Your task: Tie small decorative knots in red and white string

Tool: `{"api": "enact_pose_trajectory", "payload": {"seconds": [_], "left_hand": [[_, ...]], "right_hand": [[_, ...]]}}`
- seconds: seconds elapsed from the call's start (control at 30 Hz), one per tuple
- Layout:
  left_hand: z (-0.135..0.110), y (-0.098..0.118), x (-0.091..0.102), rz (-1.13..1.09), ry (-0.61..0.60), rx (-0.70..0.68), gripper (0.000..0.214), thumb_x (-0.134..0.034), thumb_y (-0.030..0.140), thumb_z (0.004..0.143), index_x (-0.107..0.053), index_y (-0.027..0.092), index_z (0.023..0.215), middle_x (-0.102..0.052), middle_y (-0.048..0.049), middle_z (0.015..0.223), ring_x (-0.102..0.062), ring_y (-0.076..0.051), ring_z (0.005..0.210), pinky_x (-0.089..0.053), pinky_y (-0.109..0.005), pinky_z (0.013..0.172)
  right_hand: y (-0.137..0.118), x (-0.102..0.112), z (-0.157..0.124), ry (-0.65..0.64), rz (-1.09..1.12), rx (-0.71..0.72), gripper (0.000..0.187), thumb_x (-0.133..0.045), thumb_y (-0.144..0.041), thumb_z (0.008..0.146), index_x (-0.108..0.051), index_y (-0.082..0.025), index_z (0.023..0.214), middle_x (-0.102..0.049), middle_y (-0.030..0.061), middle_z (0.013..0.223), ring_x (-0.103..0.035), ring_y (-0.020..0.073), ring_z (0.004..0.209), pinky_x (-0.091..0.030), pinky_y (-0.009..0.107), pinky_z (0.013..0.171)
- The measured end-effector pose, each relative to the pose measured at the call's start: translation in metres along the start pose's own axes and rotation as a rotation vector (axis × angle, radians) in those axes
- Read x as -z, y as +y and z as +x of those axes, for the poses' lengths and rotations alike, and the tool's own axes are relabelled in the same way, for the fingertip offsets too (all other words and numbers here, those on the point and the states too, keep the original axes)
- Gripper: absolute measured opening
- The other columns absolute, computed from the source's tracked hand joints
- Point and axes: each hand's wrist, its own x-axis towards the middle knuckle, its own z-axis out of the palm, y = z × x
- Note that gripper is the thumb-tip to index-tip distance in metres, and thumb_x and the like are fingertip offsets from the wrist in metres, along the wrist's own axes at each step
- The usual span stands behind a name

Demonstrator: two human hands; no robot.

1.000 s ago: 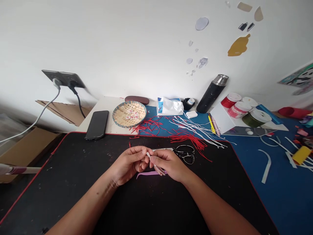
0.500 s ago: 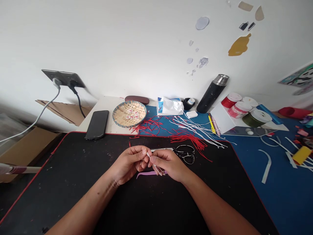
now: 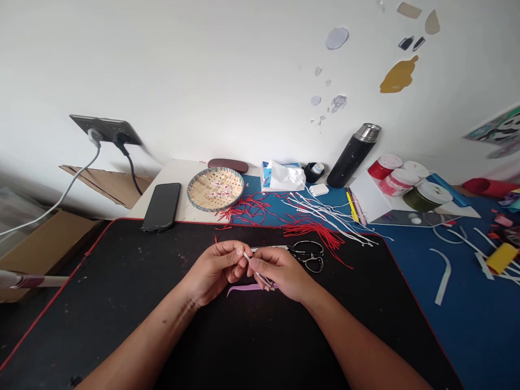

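My left hand (image 3: pixel 215 269) and my right hand (image 3: pixel 280 273) meet above the black desk mat (image 3: pixel 101 325). Between their fingertips is a thin white paper strip (image 3: pixel 257 271), pinched by both hands. Just below them, a lilac curved tweezers (image 3: pixel 247 290) lies on the mat, partly hidden by my right hand. Black-handled scissors (image 3: pixel 306 255) lie just beyond my right hand, their blades pointing left behind my fingers.
Red cords (image 3: pixel 312 233) and white strips (image 3: pixel 329 216) spread along the mat's far edge. Behind them stand a woven basket (image 3: pixel 215 189), a black phone (image 3: pixel 161 207), a tissue packet (image 3: pixel 283 176), a black flask (image 3: pixel 353 155) and several jars (image 3: pixel 424 197). Paper scraps cover the blue mat (image 3: pixel 467 325) at right.
My fingers have shifted slightly on the white strip, and its lower end now sits a little differently between my hands. The scissors and tweezers have not moved.
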Motion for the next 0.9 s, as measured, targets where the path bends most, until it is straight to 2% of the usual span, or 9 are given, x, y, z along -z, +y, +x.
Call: {"api": "enact_pose_trajectory", "payload": {"seconds": [0.27,0.43,0.7,0.9], "left_hand": [[-0.002,0.004,0.005,0.017,-0.021,0.05,0.032,-0.095,0.034,0.07,-0.081,0.009,0.084,-0.068,-0.0053,0.063,-0.057,-0.008,0.051,-0.038,-0.014,0.045],[-0.001,0.005,0.005,0.028,-0.025,0.037,0.029,-0.096,0.031,0.069,-0.079,0.01,0.079,-0.067,-0.0038,0.06,-0.054,-0.007,0.049,-0.035,-0.014,0.043],[0.001,0.0,-0.002,0.007,0.03,-0.034,0.032,-0.099,0.032,0.063,-0.077,0.011,0.073,-0.065,-0.0021,0.057,-0.05,-0.006,0.045,-0.031,-0.015,0.041],[0.002,-0.004,-0.004,0.002,0.074,-0.101,0.03,-0.098,0.031,0.065,-0.079,0.011,0.076,-0.066,-0.0022,0.061,-0.052,-0.007,0.048,-0.036,-0.016,0.044]], "right_hand": [[0.0,0.001,0.0,0.001,-0.02,0.004,0.047,-0.069,-0.061,0.091,-0.066,-0.015,0.078,-0.052,-0.0053,0.052,-0.045,0.0085,0.045,-0.033,0.022,0.047],[0.001,0.001,0.0,-0.006,-0.031,-0.001,0.048,-0.069,-0.061,0.091,-0.066,-0.015,0.078,-0.051,-0.0054,0.052,-0.044,0.0082,0.045,-0.033,0.022,0.047],[0.001,0.001,0.0,0.003,-0.021,-0.007,0.048,-0.069,-0.061,0.091,-0.065,-0.016,0.078,-0.05,-0.006,0.051,-0.043,0.0082,0.044,-0.032,0.022,0.046],[0.001,0.001,0.0,0.022,-0.017,-0.002,0.047,-0.069,-0.061,0.091,-0.066,-0.016,0.079,-0.051,-0.0059,0.051,-0.044,0.0087,0.045,-0.032,0.022,0.047]]}}
